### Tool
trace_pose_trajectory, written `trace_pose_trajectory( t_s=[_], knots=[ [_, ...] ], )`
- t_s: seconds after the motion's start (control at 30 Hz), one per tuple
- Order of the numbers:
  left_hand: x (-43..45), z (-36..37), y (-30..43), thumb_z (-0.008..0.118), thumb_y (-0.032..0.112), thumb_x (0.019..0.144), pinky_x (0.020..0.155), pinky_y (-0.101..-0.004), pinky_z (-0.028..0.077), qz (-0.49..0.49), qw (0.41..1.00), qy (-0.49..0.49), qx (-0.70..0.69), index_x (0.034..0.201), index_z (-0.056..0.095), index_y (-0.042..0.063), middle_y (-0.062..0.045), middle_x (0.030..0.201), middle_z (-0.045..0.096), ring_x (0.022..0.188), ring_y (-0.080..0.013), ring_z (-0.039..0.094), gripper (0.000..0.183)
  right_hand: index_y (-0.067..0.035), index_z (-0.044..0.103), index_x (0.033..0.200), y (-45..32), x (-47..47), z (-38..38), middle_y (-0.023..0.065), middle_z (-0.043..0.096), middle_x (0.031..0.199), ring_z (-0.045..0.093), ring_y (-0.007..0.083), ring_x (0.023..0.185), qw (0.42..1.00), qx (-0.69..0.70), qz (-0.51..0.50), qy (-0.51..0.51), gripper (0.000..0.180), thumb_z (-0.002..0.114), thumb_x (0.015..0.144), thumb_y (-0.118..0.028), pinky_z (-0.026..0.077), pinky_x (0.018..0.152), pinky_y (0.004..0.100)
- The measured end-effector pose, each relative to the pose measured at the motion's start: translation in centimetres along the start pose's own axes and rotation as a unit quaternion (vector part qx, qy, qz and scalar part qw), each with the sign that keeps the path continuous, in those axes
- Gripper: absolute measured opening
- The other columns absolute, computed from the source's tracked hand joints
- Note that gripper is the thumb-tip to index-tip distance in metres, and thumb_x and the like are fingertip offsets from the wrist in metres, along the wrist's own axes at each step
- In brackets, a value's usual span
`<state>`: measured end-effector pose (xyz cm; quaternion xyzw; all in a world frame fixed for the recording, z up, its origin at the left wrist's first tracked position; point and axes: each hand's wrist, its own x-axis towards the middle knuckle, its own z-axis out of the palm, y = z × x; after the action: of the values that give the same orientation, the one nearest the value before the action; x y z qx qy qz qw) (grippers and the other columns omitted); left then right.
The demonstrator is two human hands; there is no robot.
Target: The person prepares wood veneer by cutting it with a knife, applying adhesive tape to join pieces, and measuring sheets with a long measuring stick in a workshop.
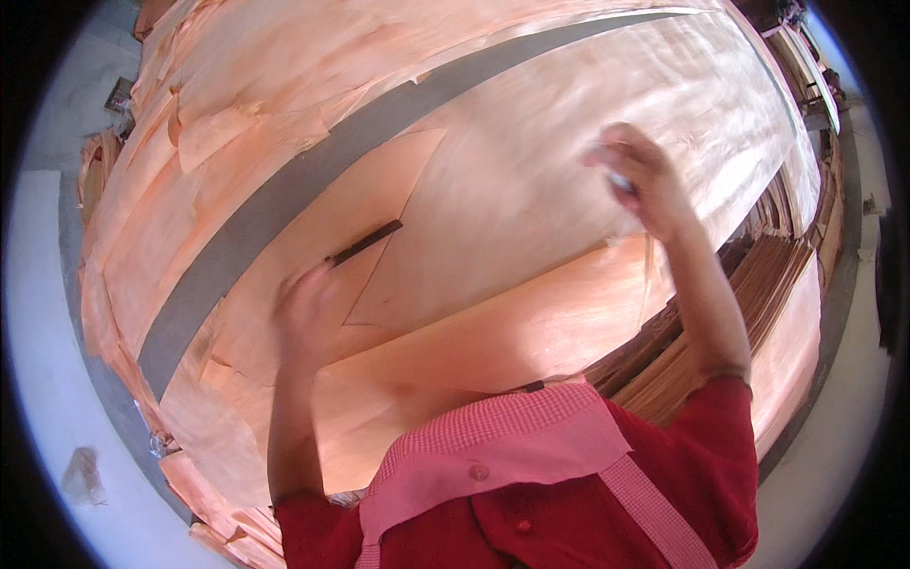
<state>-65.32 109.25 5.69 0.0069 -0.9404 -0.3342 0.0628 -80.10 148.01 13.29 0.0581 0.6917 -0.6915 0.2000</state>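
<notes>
Thin pale-orange sheets that look like wood veneer (526, 163) spread in front of me, with a loose, straight-edged piece (384, 178) among them. A dark narrow bar (366, 242) lies across that piece's edge. My left hand (306, 306) is blurred at the bar's near end; whether its fingers grip the bar or only come close, I cannot tell. Farther right, my right hand (635, 178) is over the sheets with its fingers curled. A small pale, shiny spot shows at those fingers, too blurred to name. A curled veneer sheet (490, 320) lies nearest my body.
A long grey strip (284, 192) runs between the veneer in front and more ragged sheets (234, 92) beyond. Stacked brown veneer (753, 284) stands at the right, beneath my forearm. Pale floor (43, 299) shows at the left rim, with veneer scraps (227, 512) at lower left.
</notes>
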Motion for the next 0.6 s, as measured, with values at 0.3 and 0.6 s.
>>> trace_pose_trajectory(
  t_s=[0.3, 0.6],
  knots=[
    [15.8, 15.9, 2.2, 0.057, 0.017, 0.082, 0.08, -0.0357, 0.042, 0.005, 0.99, -0.021, -0.136, 0.097, 0.059, 0.003, -0.01, 0.101, 0.058, 0.096, -0.0247, 0.053, 0.021, -0.01, 0.051, 0.101, 7.0, 11.4, 7.8, -0.0001, 0.055, 0.083, 0.032, 0.0015, 0.045, 0.751, 0.57, 0.134, -0.307, 0.015, 0.043, 0.089, -0.006, 0.025, 0.037, 0.014],
    [17.7, 13.2, 3.8, 0.061, 0.021, 0.082, 0.067, -0.0252, 0.042, -0.246, 0.617, -0.14, -0.734, 0.085, 0.06, 0.006, -0.003, 0.077, 0.061, 0.07, -0.0116, 0.055, 0.016, -0.009, 0.05, 0.108, 9.4, 10.6, 10.4, 0.0005, 0.051, 0.084, 0.037, 0.0027, 0.049, 0.687, 0.6, 0.186, -0.365, 0.02, 0.044, 0.089, -0.008, 0.032, 0.04, 0.0139]
  ],
)
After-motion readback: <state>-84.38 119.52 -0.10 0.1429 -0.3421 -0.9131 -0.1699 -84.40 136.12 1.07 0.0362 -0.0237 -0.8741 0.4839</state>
